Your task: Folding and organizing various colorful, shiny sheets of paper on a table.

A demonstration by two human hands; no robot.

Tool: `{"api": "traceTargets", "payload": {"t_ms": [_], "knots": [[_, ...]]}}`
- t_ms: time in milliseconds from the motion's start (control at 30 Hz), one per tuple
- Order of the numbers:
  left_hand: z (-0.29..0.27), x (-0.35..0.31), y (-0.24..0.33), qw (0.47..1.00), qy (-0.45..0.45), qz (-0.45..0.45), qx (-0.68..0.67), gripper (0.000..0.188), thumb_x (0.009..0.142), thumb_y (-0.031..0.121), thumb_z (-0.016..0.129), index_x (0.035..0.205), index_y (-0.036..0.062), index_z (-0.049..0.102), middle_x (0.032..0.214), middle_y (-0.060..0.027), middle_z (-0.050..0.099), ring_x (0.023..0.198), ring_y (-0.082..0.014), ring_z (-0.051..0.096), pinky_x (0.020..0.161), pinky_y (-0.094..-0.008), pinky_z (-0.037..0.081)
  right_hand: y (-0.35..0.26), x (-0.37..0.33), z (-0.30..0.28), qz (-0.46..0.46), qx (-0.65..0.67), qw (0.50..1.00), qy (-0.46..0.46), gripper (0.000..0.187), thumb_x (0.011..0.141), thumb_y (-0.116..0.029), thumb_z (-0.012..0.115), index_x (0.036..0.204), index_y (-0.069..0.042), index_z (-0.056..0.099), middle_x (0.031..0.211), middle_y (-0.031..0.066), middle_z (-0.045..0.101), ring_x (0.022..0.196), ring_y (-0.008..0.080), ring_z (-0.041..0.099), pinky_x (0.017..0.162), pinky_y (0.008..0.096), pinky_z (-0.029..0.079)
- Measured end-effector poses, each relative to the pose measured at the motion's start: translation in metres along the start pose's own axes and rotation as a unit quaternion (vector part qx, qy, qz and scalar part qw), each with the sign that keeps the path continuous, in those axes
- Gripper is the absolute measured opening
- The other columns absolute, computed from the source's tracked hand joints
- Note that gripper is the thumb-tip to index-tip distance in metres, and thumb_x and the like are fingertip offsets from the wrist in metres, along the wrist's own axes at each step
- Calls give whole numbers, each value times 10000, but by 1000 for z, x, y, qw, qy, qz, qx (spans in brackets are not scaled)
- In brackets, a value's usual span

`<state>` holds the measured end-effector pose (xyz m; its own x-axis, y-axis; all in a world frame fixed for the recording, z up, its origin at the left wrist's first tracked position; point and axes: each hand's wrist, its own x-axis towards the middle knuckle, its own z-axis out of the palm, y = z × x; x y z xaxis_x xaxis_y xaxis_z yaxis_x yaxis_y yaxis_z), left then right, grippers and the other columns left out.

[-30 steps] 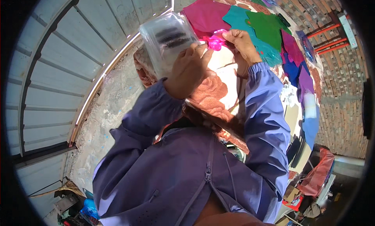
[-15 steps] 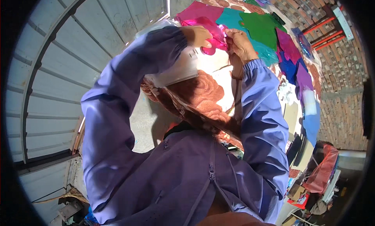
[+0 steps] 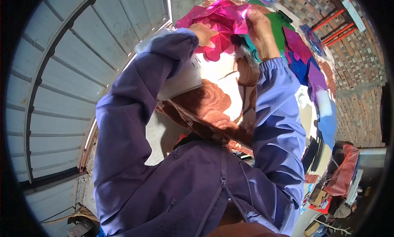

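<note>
Two dark marks [image 3: 198, 60] show on clear plastic [image 3: 182, 82] near pink film [image 3: 221, 28].

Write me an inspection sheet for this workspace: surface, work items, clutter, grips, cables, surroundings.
Surface: brown-and-cream floral cloth, part in bright sunlight, part in shadow.
Work items: glossy pink sheet, crumpled, between both hands; clear plastic partly hidden under the left forearm.
Clutter: green sheet, purple sheet and light-blue sheet along the right; red covering among mixed items at lower right.
Left grip: against the pink sheet; whether it pinches is unclear.
Right grip: pinching the pink sheet's right edge.
Cables: nothing seen for certain.
Surroundings: ribbed panels left, brickwork right.
</note>
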<state>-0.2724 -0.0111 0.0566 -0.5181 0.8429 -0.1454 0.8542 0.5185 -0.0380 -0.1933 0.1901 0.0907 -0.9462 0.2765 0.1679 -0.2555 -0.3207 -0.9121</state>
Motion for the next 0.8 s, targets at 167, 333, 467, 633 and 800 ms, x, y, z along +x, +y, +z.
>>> {"api": "traceTargets", "payload": {"t_ms": [167,333,467,633,800], "knots": [[-9,2,-2,999,-41,21,-10,804,819,472,687,1494,243,316,1371,-265,458,1203,-431,517,985,-475,441,-75,9,-23,-76,53,993,77,182,960,-188,541,1017,-38,625,951,86,668,868,227,640,849,380,516],[-8,1,0,999,-44,14,-25,802,816,443,696,1495,275,303,1404,-273,427,1221,-442,506,987,-484,443,-167,-34,-53,-211,-51,972,93,214,911,-255,618,1035,-84,653,982,66,678,877,183,654,826,335,529],[4,9,-18,999,-39,14,-24,799,784,482,727,1464,277,362,1360,-197,483,1236,-376,509,1002,-494,430,-215,-110,-77,-368,-398,805,242,217,945,-193,613,1065,-21,669,958,65,685,864,137,649,772,269,522],[-22,6,-15,993,36,86,-70,757,829,432,686,1453,143,367,1325,-225,530,1234,-386,510,1007,-467,422,-204,-211,-29,-429,-442,751,240,149,919,-86,642,998,32,688,821,75,695,713,130,636,682,252,524],[-51,-4,36,980,4,145,-137,723,856,428,651,1441,100,380,1306,-241,545,1226,-384,515,1011,-444,414,-108,-281,14,-177,-643,736,119,247,817,-5,698,1062,19,674,904,113,725,785,154,694,620,279,525]]}}
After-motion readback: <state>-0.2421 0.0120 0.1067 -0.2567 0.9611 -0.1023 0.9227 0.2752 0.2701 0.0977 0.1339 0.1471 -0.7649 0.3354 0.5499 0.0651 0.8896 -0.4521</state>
